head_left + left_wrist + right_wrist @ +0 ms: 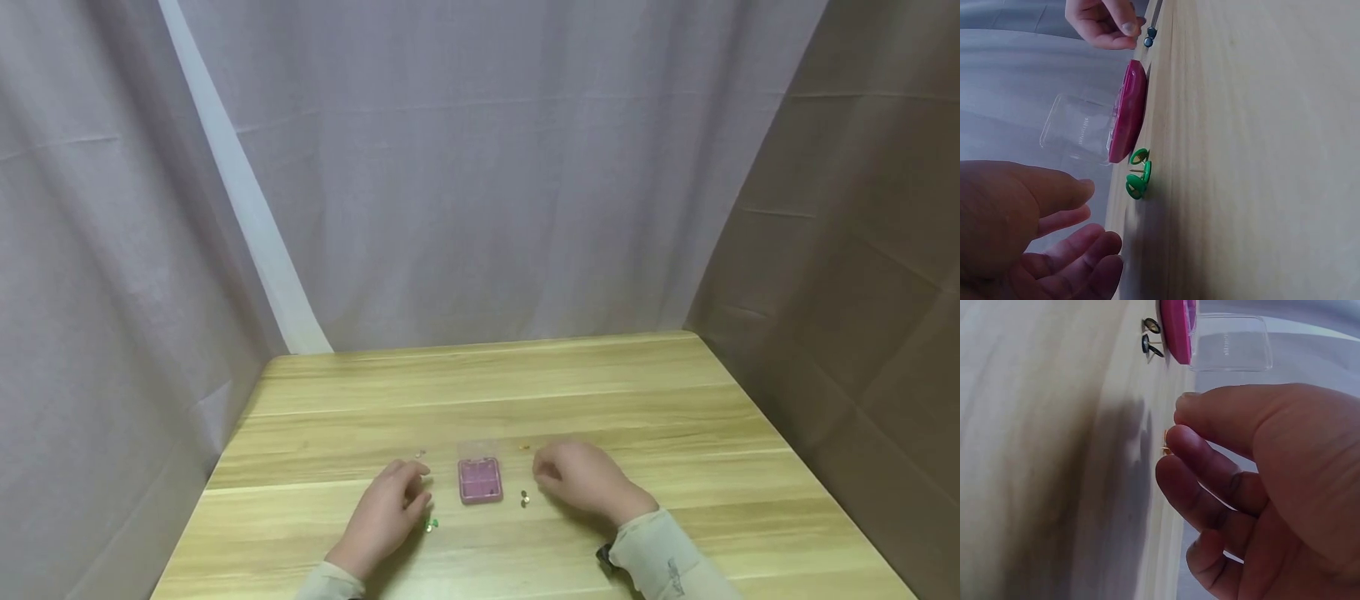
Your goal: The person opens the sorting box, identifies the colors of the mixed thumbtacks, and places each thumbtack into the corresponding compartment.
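Observation:
A small pink compartment box [480,482] lies on the table between the hands, its clear lid [1079,128] raised at the back. To its left, my left hand [384,512] hovers with relaxed, slightly bent fingers and nothing in them. Close to that hand's fingertips lie several green thumbtacks [1139,178]. My right hand [581,477] is over the table at the box's right, fingers loosely bent, with no held object visible. Dark thumbtacks [1151,339] lie between it and the box. Beyond its fingertips is an orange thumbtack [1166,450], partly hidden in the right wrist view.
Small pale pieces [420,453] lie at the back left of the box, too small to make out. The wooden table [637,375] meets grey curtains [487,208] behind and on both sides. A dark band [606,560] shows at the right wrist.

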`<action>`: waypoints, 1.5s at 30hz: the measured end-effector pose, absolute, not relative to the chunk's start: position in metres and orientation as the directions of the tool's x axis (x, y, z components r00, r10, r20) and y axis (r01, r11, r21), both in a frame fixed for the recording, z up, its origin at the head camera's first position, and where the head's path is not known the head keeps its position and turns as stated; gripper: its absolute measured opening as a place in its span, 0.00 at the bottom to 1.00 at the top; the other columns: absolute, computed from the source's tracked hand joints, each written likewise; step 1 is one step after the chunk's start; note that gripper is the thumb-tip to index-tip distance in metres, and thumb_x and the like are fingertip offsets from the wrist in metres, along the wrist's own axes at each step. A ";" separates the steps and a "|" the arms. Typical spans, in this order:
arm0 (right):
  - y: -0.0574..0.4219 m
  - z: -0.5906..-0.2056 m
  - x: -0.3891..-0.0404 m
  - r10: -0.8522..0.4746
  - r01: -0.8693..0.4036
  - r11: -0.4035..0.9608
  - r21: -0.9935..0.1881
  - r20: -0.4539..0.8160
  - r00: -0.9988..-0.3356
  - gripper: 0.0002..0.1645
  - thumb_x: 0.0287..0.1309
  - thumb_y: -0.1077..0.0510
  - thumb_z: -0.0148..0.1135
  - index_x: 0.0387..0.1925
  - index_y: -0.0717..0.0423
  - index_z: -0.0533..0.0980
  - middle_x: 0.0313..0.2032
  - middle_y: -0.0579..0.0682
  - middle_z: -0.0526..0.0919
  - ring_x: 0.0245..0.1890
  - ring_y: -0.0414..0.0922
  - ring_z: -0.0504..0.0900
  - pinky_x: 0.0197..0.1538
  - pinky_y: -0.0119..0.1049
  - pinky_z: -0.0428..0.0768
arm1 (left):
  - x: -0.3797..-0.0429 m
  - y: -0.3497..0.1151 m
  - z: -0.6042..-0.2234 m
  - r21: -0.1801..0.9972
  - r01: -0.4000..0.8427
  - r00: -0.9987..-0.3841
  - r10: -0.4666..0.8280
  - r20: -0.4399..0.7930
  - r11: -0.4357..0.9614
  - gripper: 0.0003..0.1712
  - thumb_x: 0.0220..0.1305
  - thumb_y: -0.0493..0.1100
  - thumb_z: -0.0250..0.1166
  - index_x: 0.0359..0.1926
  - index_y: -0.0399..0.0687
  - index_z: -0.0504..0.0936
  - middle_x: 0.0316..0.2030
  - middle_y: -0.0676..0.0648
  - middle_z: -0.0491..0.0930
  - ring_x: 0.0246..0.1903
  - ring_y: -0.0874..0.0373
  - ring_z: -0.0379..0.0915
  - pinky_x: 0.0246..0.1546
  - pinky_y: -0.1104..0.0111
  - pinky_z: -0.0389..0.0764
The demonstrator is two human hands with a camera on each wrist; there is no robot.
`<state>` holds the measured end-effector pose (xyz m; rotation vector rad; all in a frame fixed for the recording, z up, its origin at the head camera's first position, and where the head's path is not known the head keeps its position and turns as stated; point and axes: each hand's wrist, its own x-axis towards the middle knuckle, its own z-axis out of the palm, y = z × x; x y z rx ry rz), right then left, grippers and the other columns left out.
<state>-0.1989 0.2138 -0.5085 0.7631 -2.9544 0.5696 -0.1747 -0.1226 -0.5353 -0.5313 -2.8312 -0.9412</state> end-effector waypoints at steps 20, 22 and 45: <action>0.200 -0.518 -0.197 -0.598 -0.580 0.700 -0.416 0.103 -0.795 0.07 0.60 0.53 0.65 0.40 0.39 0.83 0.39 0.36 0.85 0.41 0.34 0.79 0.49 0.45 0.83 | -0.175 -0.125 -0.536 0.581 0.353 -0.936 0.280 0.215 0.733 0.22 0.57 0.46 0.70 0.53 0.49 0.80 0.38 0.51 0.80 0.36 0.61 0.75 0.42 0.58 0.83; 0.199 -0.519 -0.197 -0.603 -0.585 0.698 -0.412 0.103 -0.791 0.07 0.60 0.53 0.65 0.39 0.39 0.83 0.39 0.36 0.85 0.40 0.34 0.79 0.49 0.45 0.83 | -0.175 -0.125 -0.536 0.584 0.350 -0.937 0.278 0.212 0.732 0.22 0.57 0.46 0.70 0.53 0.49 0.80 0.38 0.51 0.80 0.36 0.61 0.75 0.42 0.58 0.83; 0.197 -0.522 -0.194 -0.553 -0.557 0.761 -0.331 0.117 -0.825 0.02 0.62 0.53 0.63 0.33 0.40 0.80 0.31 0.34 0.82 0.33 0.33 0.76 0.42 0.42 0.83 | -0.173 -0.128 -0.533 0.585 0.344 -0.939 0.286 0.192 0.734 0.21 0.59 0.46 0.69 0.54 0.50 0.80 0.38 0.52 0.79 0.36 0.62 0.74 0.41 0.60 0.83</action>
